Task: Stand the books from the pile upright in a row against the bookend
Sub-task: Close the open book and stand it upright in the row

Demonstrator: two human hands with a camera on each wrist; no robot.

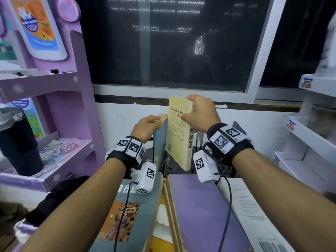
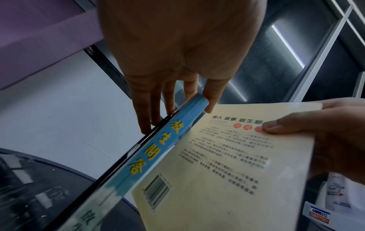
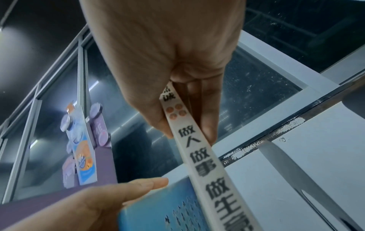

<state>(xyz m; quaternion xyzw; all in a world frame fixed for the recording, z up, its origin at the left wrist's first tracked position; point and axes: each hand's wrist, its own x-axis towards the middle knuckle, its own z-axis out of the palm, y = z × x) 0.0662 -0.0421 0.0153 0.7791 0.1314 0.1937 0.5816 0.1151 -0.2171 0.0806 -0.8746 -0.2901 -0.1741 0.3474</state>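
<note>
The right hand (image 1: 200, 113) pinches the yellow book (image 1: 179, 133) by its top, upright at twelve o'clock beside the metal bookend (image 1: 238, 127). The left hand (image 1: 147, 126), fingers straight, steadies the blue book (image 1: 160, 142) just left of it.

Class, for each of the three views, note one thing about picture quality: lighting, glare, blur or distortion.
Head view: wide-angle bending curves the white window frame, and ceiling lights reflect in the dark pane. Left wrist view: the small print on the cream paperback book is blurred, while the blue book spine reads sharply. Right wrist view: the right hand looms large and soft; the purple display stand leans steeply.
</note>
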